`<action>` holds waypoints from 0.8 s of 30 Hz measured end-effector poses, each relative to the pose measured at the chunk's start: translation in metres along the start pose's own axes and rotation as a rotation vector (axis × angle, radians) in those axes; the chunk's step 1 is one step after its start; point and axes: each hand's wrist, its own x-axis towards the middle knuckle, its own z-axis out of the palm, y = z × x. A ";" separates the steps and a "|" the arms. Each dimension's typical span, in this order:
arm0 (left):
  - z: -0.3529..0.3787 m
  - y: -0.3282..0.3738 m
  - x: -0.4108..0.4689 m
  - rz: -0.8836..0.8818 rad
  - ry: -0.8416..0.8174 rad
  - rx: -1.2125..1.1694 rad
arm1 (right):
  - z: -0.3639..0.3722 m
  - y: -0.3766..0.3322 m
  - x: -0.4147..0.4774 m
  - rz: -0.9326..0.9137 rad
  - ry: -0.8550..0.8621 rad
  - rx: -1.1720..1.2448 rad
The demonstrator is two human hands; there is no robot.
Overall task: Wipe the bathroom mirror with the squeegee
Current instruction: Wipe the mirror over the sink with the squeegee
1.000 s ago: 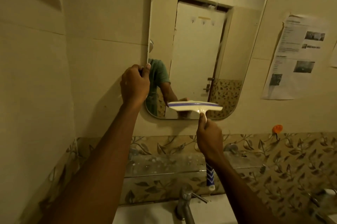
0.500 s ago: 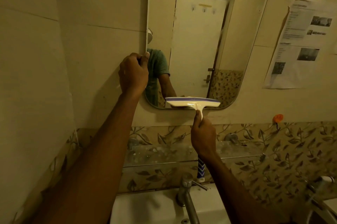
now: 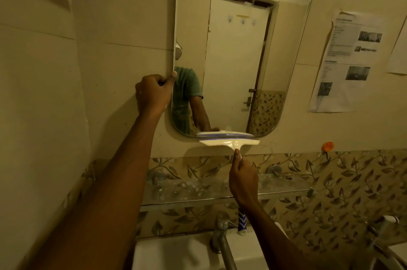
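Squeegee (image 3: 229, 141) sits level at the mirror's (image 3: 242, 49) bottom rim, its blade half off the glass. The right hand (image 3: 243, 181), below the mirror, keeps a clenched grip on the handle; the left hand (image 3: 154, 93) pinches the mirror's left rim, steadying it. Likely risks: water dragged off the rim streaks the wall below, or a hard pull tilts the mirror.

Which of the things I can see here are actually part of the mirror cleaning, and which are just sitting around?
In use:
mirror
squeegee, held by the right hand
left hand, gripping the mirror's left edge

Just there:
glass shelf
tap
sink
printed papers on the wall
orange hook
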 end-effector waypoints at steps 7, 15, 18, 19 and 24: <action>-0.012 0.046 0.025 0.089 -0.004 -0.095 | -0.023 -0.071 0.063 -0.183 0.129 0.163; -0.019 0.122 0.086 0.046 -0.085 -0.317 | -0.055 -0.180 0.163 -0.290 0.090 0.375; -0.020 0.128 0.099 -0.068 -0.157 -0.506 | -0.063 -0.223 0.200 -0.358 0.099 0.416; -0.019 0.128 0.101 -0.107 -0.180 -0.567 | -0.066 -0.238 0.211 -0.381 0.096 0.406; -0.020 0.121 0.106 -0.193 -0.239 -0.672 | -0.078 -0.303 0.259 -0.453 0.153 0.321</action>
